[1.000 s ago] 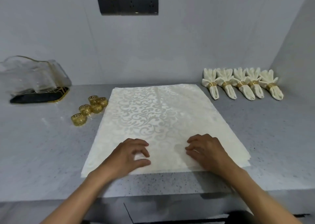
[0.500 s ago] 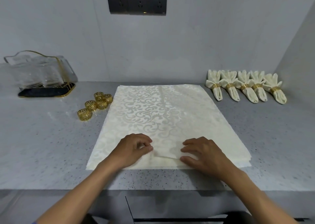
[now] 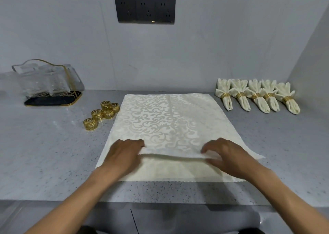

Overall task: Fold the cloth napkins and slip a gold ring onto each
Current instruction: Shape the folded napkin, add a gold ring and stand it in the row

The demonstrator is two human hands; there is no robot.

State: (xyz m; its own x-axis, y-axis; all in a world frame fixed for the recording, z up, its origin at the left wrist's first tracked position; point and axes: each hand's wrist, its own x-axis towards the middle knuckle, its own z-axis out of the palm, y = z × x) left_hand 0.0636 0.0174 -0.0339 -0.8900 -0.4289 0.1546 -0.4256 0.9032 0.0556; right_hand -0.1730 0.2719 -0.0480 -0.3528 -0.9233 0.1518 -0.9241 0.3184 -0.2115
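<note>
- Left hand [image 3: 122, 155] and right hand [image 3: 227, 156]: both grips pinch the near edge of the top napkin [image 3: 170, 120], lifted and turned back off the stack; fingers curled over the fold, thumbs beneath.
- Between the two grips the raised edge runs as a straight pale ridge; the plainer layer under it lies bare toward the person.
- Napkin stack [image 3: 178, 173]: flat on the grey speckled counter [image 3: 44, 159], its near edge just short of the counter's front lip, far edge close to the wall.
- Gold rings [image 3: 101, 113]: five, loose, clustered beyond and left of the left grip, just beside the stack's left edge.
- Finished napkins [image 3: 256, 95]: five in a row, each banded with a ring, beyond and right of the right grip, near the wall corner.
- Open counter lies outboard of each grip, left and right.
- Clear gold-rimmed holder [image 3: 48, 84] far left; black socket panel [image 3: 145, 9] on the wall ahead.
</note>
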